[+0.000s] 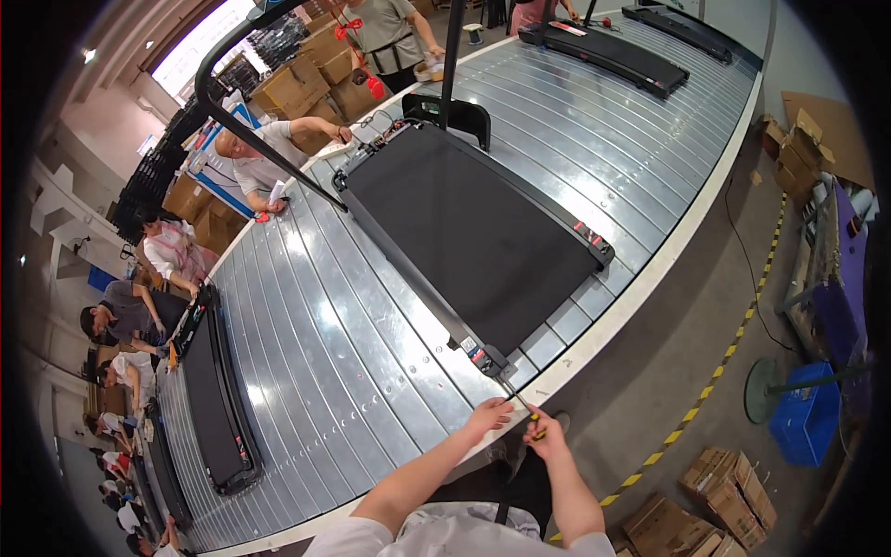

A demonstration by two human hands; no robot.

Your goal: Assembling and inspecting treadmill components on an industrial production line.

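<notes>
A black treadmill [473,232] lies flat on a metal slatted conveyor [334,353], with its near corner close to me. My right hand [546,432] grips a screwdriver [520,401] whose shaft points up at that near corner [492,360]. My left hand [489,413] pinches the shaft near its tip, steadying it just below the corner bracket. Both forearms come in from the lower edge.
More treadmills lie on the conveyor at left [218,390] and far back [603,51]. Other people work along the far side [260,162]. A blue crate [807,413] and cardboard boxes [715,511] stand on the floor at right, beside a yellow-black floor stripe [705,390].
</notes>
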